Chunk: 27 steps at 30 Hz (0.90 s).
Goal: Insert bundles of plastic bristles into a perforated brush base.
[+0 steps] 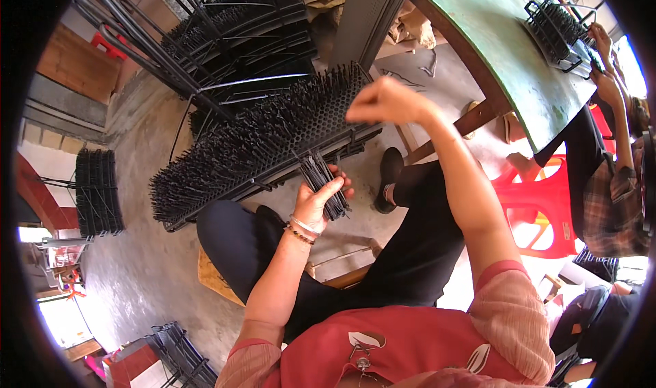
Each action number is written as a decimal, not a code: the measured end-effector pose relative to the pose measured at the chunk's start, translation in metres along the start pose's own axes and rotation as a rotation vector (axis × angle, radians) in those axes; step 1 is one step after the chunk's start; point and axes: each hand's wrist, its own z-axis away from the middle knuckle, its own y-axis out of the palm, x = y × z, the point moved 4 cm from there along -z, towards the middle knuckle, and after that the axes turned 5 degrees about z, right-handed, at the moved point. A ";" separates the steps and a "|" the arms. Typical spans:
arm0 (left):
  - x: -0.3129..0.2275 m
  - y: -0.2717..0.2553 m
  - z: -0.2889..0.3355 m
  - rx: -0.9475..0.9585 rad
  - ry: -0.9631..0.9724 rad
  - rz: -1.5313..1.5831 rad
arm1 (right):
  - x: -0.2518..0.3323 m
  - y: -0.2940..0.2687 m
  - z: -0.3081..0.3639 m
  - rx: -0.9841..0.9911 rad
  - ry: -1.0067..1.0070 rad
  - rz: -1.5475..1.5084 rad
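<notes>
My left hand [316,200] is closed around a bundle of thin black strips [319,176], just below the near edge of a long black perforated panel [321,125]. Dense upright black strips [236,149] cover most of that panel like bristles; bare holes show toward its right end and along the near side. Over the right end hovers my right hand [386,102], slightly blurred, fingers curled together. Whatever its fingertips hold, if anything, is too small to make out. The panel lies slantwise in front of my knees on a dark frame.
Black metal frames [147,43] and more bristled panels [273,19] stand beyond the work. At the right, a co-worker's hands [601,63] work at a rack on a green table [478,19]; a red stool [540,210] stands below. Another bristled panel [98,190] leans at the left.
</notes>
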 end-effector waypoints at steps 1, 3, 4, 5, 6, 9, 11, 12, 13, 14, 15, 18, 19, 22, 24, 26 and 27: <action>-0.001 0.004 0.000 0.005 -0.002 0.000 | 0.008 0.016 0.006 0.122 0.007 0.001; -0.006 0.007 0.001 0.020 0.044 0.006 | 0.023 0.046 0.009 0.160 -0.154 -0.044; -0.006 0.006 0.000 0.027 0.050 -0.013 | 0.026 0.056 0.008 0.166 -0.120 -0.112; -0.007 0.005 0.000 0.019 0.054 -0.010 | 0.027 0.064 0.008 0.173 -0.084 -0.180; -0.008 0.005 0.002 0.023 0.062 -0.004 | 0.029 0.067 0.008 0.145 -0.059 -0.219; -0.010 0.009 0.002 0.019 0.066 0.032 | 0.027 0.059 0.008 0.110 0.014 -0.296; -0.009 0.005 0.001 0.026 0.041 0.080 | 0.027 0.036 0.007 0.070 0.079 -0.302; -0.009 0.004 0.001 0.033 0.037 0.071 | 0.020 0.022 0.006 -0.016 0.103 -0.402; -0.010 0.001 0.002 0.023 0.045 0.077 | 0.023 0.002 0.007 -0.179 0.104 -0.363; -0.005 0.001 0.003 0.017 -0.043 0.002 | 0.012 -0.017 0.008 -0.411 0.057 -0.348; 0.000 0.002 0.003 0.011 -0.131 -0.073 | 0.001 -0.037 0.009 -0.564 0.034 -0.202; 0.012 0.006 0.003 0.070 -0.210 -0.129 | -0.029 -0.058 -0.001 -0.757 0.049 -0.040; 0.016 0.008 0.003 0.104 -0.250 -0.172 | -0.033 -0.059 -0.007 -0.797 0.052 -0.029; 0.020 0.008 0.004 0.109 -0.236 -0.172 | -0.044 -0.058 -0.018 -0.843 0.051 0.007; 0.022 0.007 0.002 0.104 -0.241 -0.178 | -0.052 -0.056 -0.025 -0.831 0.034 0.010; 0.021 0.004 0.002 0.103 -0.232 -0.197 | -0.055 -0.052 -0.030 -0.825 0.017 0.031; 0.020 0.004 0.002 0.103 -0.232 -0.198 | -0.056 -0.049 -0.032 -0.819 0.000 0.055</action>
